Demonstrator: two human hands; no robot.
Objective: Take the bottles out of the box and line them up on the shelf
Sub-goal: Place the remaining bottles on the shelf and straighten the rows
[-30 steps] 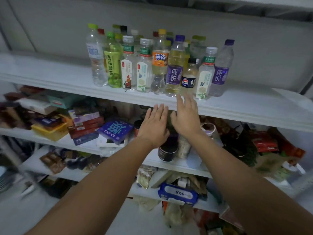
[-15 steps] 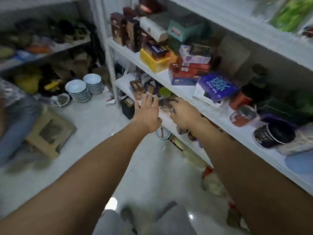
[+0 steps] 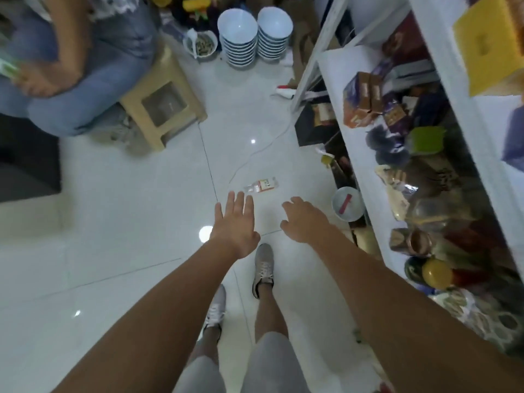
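Note:
A clear plastic bottle (image 3: 262, 185) with a white and red label lies on its side on the white tiled floor. My left hand (image 3: 236, 225) is stretched out just below and left of it, fingers spread, holding nothing. My right hand (image 3: 302, 219) hovers to the bottle's lower right, fingers loosely curled and empty. Neither hand touches the bottle. The white shelf unit (image 3: 368, 154) runs along the right side, its lower levels full of packets and boxes. No box of bottles is in view.
A person in jeans (image 3: 85, 66) sits on a beige stool (image 3: 164, 103) at upper left. Two stacks of white bowls (image 3: 255, 35) stand on the floor at the top. A white cable (image 3: 255, 154) runs across the tiles. A small bowl (image 3: 347, 204) sits by the shelf foot.
The view has swung from the upper shelf of lined-up bottles down to the floor. Both hands have dropped with it and now hover near a bottle lying on the tiles.

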